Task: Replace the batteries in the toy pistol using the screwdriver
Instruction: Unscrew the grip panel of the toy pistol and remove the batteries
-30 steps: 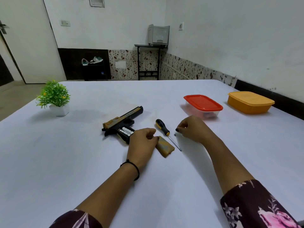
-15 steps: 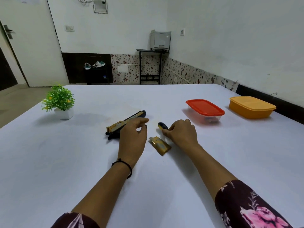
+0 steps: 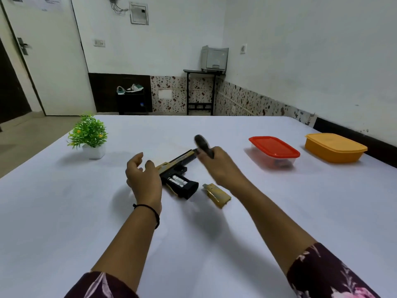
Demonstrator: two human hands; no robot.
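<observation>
Screwdriver [image 3: 202, 143] gripped in right hand [image 3: 220, 169] above toy pistol [image 3: 179, 179]; left hand [image 3: 143, 176] hovers beside, fingers relaxed.

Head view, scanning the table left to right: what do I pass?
Potted plant, left hand, toy pistol, battery cover, red-lidded box, orange box. The right hand, gripping the screwdriver, overlaps pistol and cover.

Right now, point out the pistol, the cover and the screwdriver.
pistol [image 3: 176, 160]: head view, on the gold slide.
cover [image 3: 218, 195]: head view, on its gold middle.
screwdriver [image 3: 202, 144]: head view, on the blurred dark handle.
</observation>
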